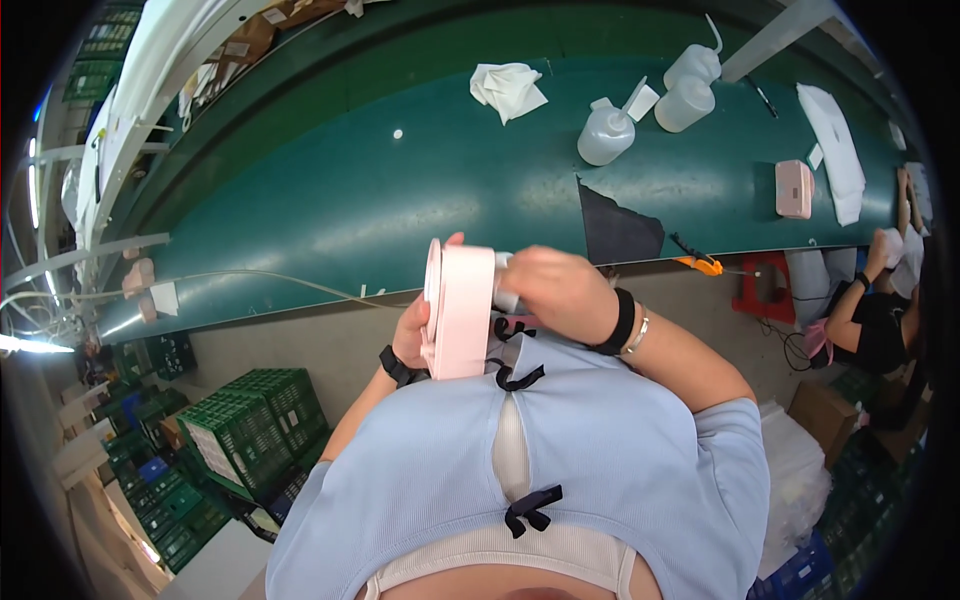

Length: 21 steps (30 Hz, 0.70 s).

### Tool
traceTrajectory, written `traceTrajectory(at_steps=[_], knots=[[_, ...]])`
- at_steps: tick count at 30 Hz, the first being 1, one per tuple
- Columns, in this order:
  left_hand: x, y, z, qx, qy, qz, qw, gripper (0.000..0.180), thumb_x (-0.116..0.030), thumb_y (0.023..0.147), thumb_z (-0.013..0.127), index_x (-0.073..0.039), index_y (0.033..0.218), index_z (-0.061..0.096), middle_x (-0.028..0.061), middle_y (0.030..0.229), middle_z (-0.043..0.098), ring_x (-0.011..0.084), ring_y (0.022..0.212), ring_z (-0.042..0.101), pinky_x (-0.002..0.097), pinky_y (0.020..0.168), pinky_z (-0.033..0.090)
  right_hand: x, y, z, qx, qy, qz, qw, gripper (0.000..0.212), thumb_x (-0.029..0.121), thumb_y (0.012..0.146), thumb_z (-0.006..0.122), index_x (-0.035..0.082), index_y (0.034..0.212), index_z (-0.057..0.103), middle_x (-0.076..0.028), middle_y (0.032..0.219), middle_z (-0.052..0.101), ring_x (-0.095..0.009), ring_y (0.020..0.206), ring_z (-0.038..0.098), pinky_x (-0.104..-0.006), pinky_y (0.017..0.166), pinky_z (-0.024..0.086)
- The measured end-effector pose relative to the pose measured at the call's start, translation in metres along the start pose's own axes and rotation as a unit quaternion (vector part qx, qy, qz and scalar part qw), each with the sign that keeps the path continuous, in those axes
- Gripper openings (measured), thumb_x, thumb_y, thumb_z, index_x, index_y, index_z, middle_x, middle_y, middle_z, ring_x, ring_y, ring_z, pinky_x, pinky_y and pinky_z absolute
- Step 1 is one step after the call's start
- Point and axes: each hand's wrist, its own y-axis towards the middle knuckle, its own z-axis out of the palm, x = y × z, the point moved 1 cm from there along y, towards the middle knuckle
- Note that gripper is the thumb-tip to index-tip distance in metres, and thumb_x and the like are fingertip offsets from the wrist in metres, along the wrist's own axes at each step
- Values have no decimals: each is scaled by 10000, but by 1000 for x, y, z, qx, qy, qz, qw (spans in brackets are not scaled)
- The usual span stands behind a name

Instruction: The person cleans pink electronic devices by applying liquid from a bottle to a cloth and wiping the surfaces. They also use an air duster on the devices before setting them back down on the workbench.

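Note:
In front of my chest, near the bench's front edge, is a pale pink casing (467, 312) with rounded corners, turned so one broad side face shows. My left hand (410, 335) grips it from the left, its fingers partly hidden behind it. On the right side, my right hand (560, 295) is closed on a whitish cloth (506, 284) and presses it against the casing. Much of that cloth is covered by my fingers, and the casing's right face is hidden.
On the green bench (400, 190) are a crumpled white cloth (508, 92), squeeze bottles (606, 136), a black sheet (615, 225), an orange-handled tool (705, 266) and another pink device (795, 190). A person (872, 315) works at far right. Green crates (255, 430) stand at lower left.

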Motion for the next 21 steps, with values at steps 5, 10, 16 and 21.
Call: traceTrajectory(at_steps=[5, 10, 16, 21], knots=[[-1, 7, 13, -9, 10, 36, 999, 988, -362, 793, 780, -190, 1546, 163, 122, 1395, 505, 246, 1178, 596, 411, 944, 537, 11, 9, -21, -108, -26, -53, 992, 410, -84, 733, 607, 62, 1107, 690, -131, 981, 672, -292, 907, 653, -354, 787, 538], [-5, -3, -15, -32, 55, -36, 997, 630, -489, 884, 642, -129, 1372, 473, 86, 1159, 589, 195, 795, 595, 334, 626, 547, 23, 27, -17, -94, 19, -62, 994, 489, -135, 726, 558, 68, 1151, 690, -144, 1015, 675, -302, 947, 651, -357, 822, 530], [1, 10, -31, -15, -46, 5, 999, 630, -500, 902, 594, -51, 1333, 495, 123, 1178, 626, 255, 1010, 642, 410, 851, 551, 19, 44, -6, -68, 116, 0, 991, 487, -127, 739, 577, 76, 1168, 685, -142, 1030, 675, -300, 998, 647, -367, 862, 526], [-10, 26, 14, -216, -28, 61, 974, 552, -511, 932, 537, -85, 1283, 528, 106, 1101, 584, 245, 946, 615, 374, 725, 564, 24, 48, 6, 5, 124, -125, 984, 458, -93, 756, 595, 74, 1176, 671, -125, 1030, 678, -295, 1020, 648, -389, 935, 510]])
